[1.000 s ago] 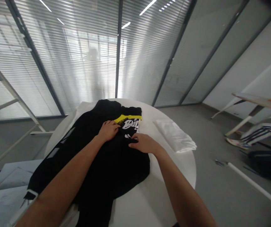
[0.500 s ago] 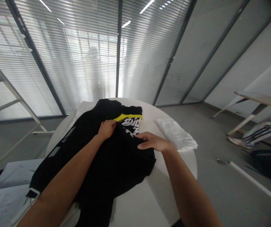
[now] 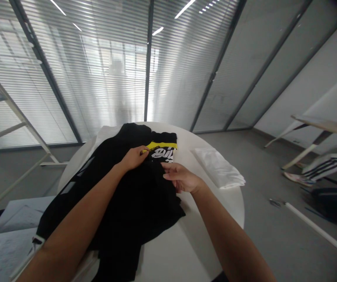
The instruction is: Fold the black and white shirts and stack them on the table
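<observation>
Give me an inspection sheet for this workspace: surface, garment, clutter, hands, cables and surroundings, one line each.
Surface: round white table, its edge visible at the right.
Garment: black garment, spread unevenly, with a yellow band and white lettering near the far end.
Clutter: folded white cloth on the table, right of the garment; white pole on the floor.
Hands: left hand on the garment beside the yellow band; right hand at the garment's right side; firmness of either grip cannot be told.
Cables: nothing seen.
Surroundings: glass partition with blinds ahead; wood-topped table and a striped trouser leg at right.
</observation>
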Tool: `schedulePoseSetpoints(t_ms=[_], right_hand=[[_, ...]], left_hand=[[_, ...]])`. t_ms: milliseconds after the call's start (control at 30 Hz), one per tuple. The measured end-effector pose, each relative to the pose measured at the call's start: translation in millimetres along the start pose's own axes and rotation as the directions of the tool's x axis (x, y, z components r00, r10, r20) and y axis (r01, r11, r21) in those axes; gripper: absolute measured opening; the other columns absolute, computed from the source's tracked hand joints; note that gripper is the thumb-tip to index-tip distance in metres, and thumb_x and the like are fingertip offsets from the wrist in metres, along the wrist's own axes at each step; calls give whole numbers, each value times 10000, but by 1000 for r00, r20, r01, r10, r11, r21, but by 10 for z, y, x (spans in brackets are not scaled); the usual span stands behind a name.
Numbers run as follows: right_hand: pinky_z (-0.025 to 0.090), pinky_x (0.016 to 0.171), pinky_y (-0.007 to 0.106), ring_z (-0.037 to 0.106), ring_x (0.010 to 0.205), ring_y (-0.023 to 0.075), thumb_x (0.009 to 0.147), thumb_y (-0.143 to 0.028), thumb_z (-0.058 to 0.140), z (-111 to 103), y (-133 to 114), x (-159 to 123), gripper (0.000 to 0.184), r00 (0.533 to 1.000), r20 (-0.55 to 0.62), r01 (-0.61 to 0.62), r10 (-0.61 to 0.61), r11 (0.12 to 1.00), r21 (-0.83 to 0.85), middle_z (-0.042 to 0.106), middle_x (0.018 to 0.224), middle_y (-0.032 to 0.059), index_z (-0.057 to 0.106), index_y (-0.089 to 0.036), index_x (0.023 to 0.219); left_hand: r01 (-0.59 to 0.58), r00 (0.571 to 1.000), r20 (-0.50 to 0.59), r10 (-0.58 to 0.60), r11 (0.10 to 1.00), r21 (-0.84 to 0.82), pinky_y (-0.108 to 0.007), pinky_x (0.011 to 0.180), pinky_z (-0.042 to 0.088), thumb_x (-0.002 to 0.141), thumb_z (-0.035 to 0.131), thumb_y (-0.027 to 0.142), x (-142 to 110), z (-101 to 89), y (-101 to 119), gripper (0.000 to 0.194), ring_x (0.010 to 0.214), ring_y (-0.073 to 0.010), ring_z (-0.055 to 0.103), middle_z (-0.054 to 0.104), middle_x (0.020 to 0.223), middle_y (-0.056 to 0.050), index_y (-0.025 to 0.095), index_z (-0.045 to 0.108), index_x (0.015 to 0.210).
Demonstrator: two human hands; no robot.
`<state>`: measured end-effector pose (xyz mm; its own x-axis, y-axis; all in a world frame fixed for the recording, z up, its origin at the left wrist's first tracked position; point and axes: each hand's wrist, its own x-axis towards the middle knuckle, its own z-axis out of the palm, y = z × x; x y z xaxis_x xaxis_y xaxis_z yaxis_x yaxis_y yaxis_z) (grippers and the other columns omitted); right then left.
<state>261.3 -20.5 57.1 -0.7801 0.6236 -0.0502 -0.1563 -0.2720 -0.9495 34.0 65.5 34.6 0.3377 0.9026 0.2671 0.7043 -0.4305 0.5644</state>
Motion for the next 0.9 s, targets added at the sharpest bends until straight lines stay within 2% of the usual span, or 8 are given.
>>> schedulePoseSetpoints(t_ms=[100, 200, 267, 367, 433, 600, 800, 900], right_hand=[[342, 340, 124, 591, 525, 76, 781, -257, 700, -34, 12, 22, 565, 999, 10, 29, -30, 997, 75, 647, 866, 9, 502, -199, 1306], [342, 372, 121, 589, 630, 72, 735, -224, 719, -26, 4, 39, 628, 998, -8, 63, -63, 992, 113, 627, 1076, 53, 496, -219, 1322], [356, 420, 126, 570, 667, 72, 728, -216, 724, 8, 1, 58, 618, 998, -22, 69, -67, 993, 99, 628, 1055, 48, 518, -212, 1311], [452, 636, 173, 584, 815, 106, 732, -206, 729, 64, 26, 106, 590, 994, -11, 104, -104, 994, 13, 636, 1003, 39, 549, -184, 1293], [455, 814, 245, 576, 936, 137, 732, -193, 734, 77, 66, 142, 588, 991, -7, 136, -137, 989, -63, 636, 1026, 43, 555, -179, 1292], [451, 828, 285, 562, 941, 143, 741, -198, 733, 2, 182, 178, 656, 995, 0, 94, -96, 979, -179, 605, 1081, 33, 505, -236, 1354], [479, 822, 275, 578, 989, 169, 767, -277, 749, 5, 152, 105, 666, 993, 105, -23, 48, 975, -223, 614, 1128, 62, 491, -211, 1378], [510, 772, 254, 612, 943, 157, 746, -291, 774, 60, 108, 69, 679, 974, 193, -73, 115, 974, -214, 606, 1178, 64, 508, -235, 1369]], left_hand=[[11, 985, 165, 44, 947, -320, -260, 599, 450, 912, 411, 535, -31, -139, 125, 494, 609, -146, 563, 617, 707, -18, 150, 671, 1080], [82, 950, 306, 57, 902, -424, -240, 500, 409, 891, 420, 586, -81, -281, 201, 558, 481, -126, 522, 557, 565, 8, 121, 679, 1059], [165, 906, 420, 47, 876, -454, -246, 486, 410, 891, 391, 616, -117, -376, 222, 619, 443, -132, 528, 564, 531, 0, 105, 665, 1107], [324, 798, 599, 67, 790, -520, -286, 526, 472, 886, 403, 624, -165, -493, 242, 667, 497, -176, 608, 651, 615, -48, 103, 570, 1267], [341, 769, 628, 118, 756, -559, -311, 586, 511, 858, 525, 557, -183, -540, 253, 605, 587, -194, 652, 692, 719, -74, 115, 563, 1269], [261, 829, 528, 187, 704, -660, -294, 719, 525, 754, 696, 312, -168, -557, 179, 263, 714, -161, 659, 690, 833, -57, 122, 671, 934], [310, 884, 451, 126, 565, -765, -266, 642, 518, 620, 654, 178, -146, -562, -19, 177, 655, -142, 619, 623, 728, -13, 135, 623, 789], [359, 878, 472, 82, 540, -761, -274, 578, 517, 593, 599, 186, -167, -574, -82, 158, 580, -136, 579, 574, 658, -5, 147, 588, 747]])
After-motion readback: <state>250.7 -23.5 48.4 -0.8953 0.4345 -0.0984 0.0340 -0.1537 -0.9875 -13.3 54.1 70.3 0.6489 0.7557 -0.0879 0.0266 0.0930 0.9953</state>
